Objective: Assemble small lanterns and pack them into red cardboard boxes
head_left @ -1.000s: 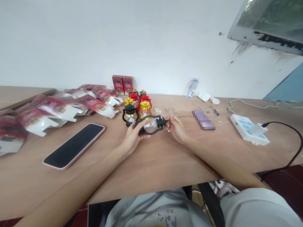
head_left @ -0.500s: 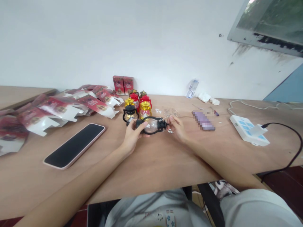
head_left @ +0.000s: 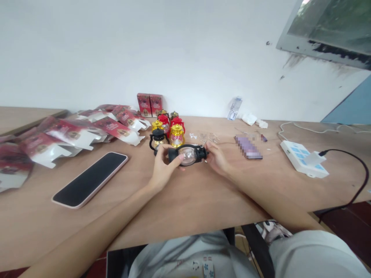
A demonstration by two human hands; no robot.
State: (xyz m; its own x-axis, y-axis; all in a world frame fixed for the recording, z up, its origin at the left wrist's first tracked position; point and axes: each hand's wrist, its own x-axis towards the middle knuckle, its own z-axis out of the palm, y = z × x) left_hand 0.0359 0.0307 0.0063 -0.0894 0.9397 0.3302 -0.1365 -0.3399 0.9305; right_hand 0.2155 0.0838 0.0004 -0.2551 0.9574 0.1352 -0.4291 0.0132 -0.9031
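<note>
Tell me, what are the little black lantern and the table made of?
The black lantern looks like matte black plastic with a clear, shiny middle, probably plastic too; light glints on it. The table looks like smooth wood or wood-look laminate: tan with faint grain.

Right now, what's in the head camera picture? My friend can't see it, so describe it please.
A left hand and a right hand hold a black toy lantern sideways over a wooden table. Behind it stand small red and gold lanterns, with a dark phone and flattened red boxes to the left and a white power strip to the right.
</note>
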